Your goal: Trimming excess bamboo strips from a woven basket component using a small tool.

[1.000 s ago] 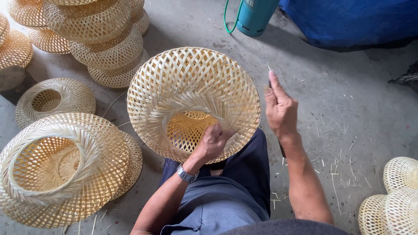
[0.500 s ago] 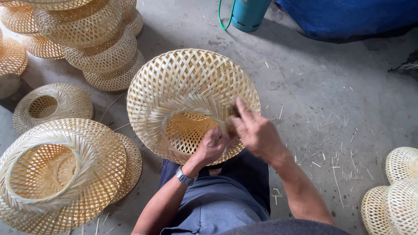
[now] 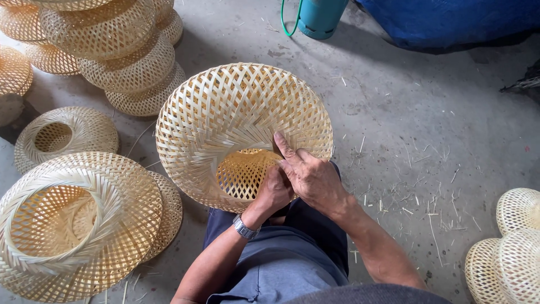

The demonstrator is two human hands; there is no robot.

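A round woven bamboo basket [image 3: 225, 112] rests upside down on my lap, its open-weave dome facing me with a hole in the middle. My left hand [image 3: 274, 191], a watch on its wrist, grips the basket's near rim by the hole. My right hand [image 3: 309, 175] lies over the left one, fingers pressed on the weave at the hole's edge.
Stacks of the same woven baskets [image 3: 112, 50] stand at the upper left, with more nested ones [image 3: 73, 225] at the lower left and others [image 3: 514, 247] at the lower right. A teal cylinder [image 3: 320, 17] and blue tarp [image 3: 450, 19] lie at the top. Bamboo slivers litter the concrete floor.
My right hand came in from the open air right of the basket and settled onto the weave beside my left hand. The basket stayed on my lap.
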